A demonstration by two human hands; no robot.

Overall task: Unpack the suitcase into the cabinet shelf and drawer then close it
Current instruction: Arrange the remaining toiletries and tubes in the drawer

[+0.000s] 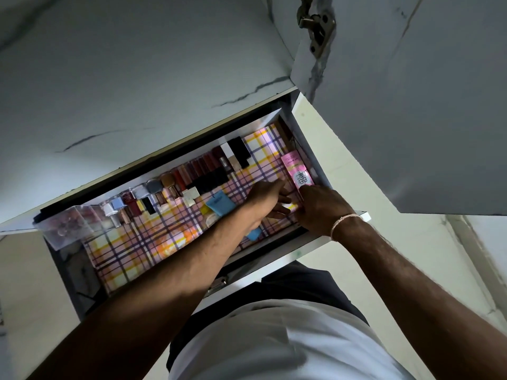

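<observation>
Nearest is the person's white shirt (274,346) over dark trousers, and two bare forearms reaching forward and down into an open drawer (310,141). The right wrist carries a thin pale thread band (344,223).

The left hand (267,197) lies over the drawer floor with its fingers (284,200) extended and a little apart, their tips close to the right hand; whether they press anything I cannot tell. The right hand (322,205) is curled at the drawer's right end, touching the lower end of a flat pink tube (297,170) printed "BB" (the grip itself is hidden under the knuckles, so I cannot tell if it is clamped on it). The tube lies along the right wall.

The drawer is white-walled, lined with glossy checked paper (153,239) in yellow, pink and purple. A soft light-blue pouch (219,205) lies beside the left wrist, and a second blue piece (253,233) shows beneath the forearm.

Along the far wall runs one packed row of small bottles and tubes (197,171), glassy reds, browns and black caps, too crowded to count. At the left end sits a clear plastic box (68,224).

Beyond is pale marble-patterned cabinet (137,78), with one metal hinge (315,26) on the open door.
</observation>
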